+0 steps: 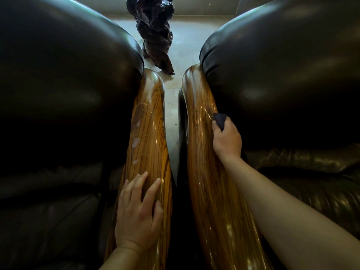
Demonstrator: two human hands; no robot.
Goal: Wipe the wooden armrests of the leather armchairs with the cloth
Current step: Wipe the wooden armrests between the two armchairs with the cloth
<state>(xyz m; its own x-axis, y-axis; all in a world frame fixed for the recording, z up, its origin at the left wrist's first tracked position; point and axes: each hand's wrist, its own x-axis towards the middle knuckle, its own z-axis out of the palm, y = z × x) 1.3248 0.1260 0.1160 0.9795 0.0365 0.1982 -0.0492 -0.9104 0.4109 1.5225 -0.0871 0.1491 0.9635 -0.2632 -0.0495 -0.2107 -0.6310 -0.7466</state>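
Observation:
Two glossy striped wooden armrests run side by side away from me. On the left armrest [148, 121] pale smears show along its inner side, and my left hand [137, 213] rests flat on its near part with fingers spread, holding nothing. My right hand [227, 140] presses a small dark cloth [220, 119] against the inner edge of the right armrest [196, 117], where the wood meets the dark leather. Most of the cloth is hidden inside my fist.
Dark leather armchair backs bulge on the left [64, 75] and right [282, 75]. A narrow strip of pale tiled floor [172, 121] shows between the chairs. A dark gnarled wooden sculpture [153, 32] stands on the floor beyond the armrests.

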